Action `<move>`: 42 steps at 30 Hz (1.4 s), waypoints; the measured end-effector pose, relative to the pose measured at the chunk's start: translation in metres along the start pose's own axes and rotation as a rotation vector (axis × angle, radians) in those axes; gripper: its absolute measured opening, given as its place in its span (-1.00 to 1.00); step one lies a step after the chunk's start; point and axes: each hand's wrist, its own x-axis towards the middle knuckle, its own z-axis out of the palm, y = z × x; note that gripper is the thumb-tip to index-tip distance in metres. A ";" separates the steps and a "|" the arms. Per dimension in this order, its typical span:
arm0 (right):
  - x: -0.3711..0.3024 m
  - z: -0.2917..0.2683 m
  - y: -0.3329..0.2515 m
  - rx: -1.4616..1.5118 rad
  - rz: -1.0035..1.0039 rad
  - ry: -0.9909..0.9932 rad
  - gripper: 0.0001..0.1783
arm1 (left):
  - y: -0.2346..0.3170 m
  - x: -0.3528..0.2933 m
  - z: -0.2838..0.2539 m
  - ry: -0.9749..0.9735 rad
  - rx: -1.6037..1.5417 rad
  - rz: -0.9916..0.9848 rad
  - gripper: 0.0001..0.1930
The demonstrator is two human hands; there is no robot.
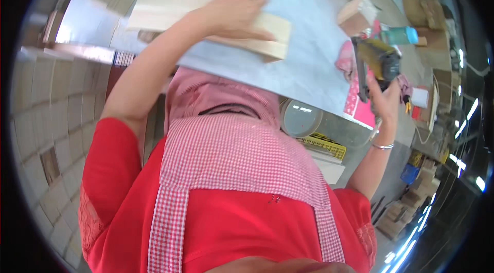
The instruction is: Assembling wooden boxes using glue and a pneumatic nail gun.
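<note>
A long, pale wooden piece (160,12), like a narrow box or joined boards, lies across the light grey tabletop (314,72). My left hand (234,13) reaches over it, fingers on the far side and thumb on the near side, gripping it. My right hand (383,101) is wrapped around the handle of a yellow-and-black nail gun (380,59). The tool is raised near the table's right end, apart from the wood, with its long dark magazine on the left. Motion blurs both hands somewhat, and the left fingertips are partly hidden.
A wrapped wooden block (356,15), a teal bottle (401,35) and pink cloth (346,59) sit at the right. Below the near edge are a round pale container (302,117) and a yellow-and-black strip (324,145). Stacked wood blocks (56,103) fill the left side.
</note>
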 end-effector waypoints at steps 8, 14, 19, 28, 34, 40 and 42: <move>-0.057 0.006 0.148 -0.662 0.352 0.163 -0.19 | 0.002 0.027 -0.086 -0.202 -0.268 -0.166 -0.65; -0.069 0.037 0.184 -0.653 0.479 0.306 -0.25 | 0.017 0.046 -0.113 0.344 -1.068 -0.413 -0.68; -0.038 0.032 0.152 -0.772 0.400 0.275 -0.26 | 0.021 -0.018 -0.023 0.410 -1.484 -0.586 -0.65; 0.117 0.113 0.091 -0.276 0.232 0.692 0.16 | 0.055 -0.074 0.047 0.568 -1.822 -0.933 -0.69; 0.158 0.140 0.063 -0.186 0.398 0.706 0.27 | 0.052 -0.095 0.047 0.514 -1.826 -1.011 -0.67; 0.155 0.149 0.056 -0.129 0.480 0.651 0.13 | 0.052 -0.115 0.057 0.270 -1.915 -1.050 -0.71; 0.148 0.149 0.062 -0.178 0.329 0.868 0.09 | 0.051 -0.118 0.060 0.149 -1.858 -0.983 -0.71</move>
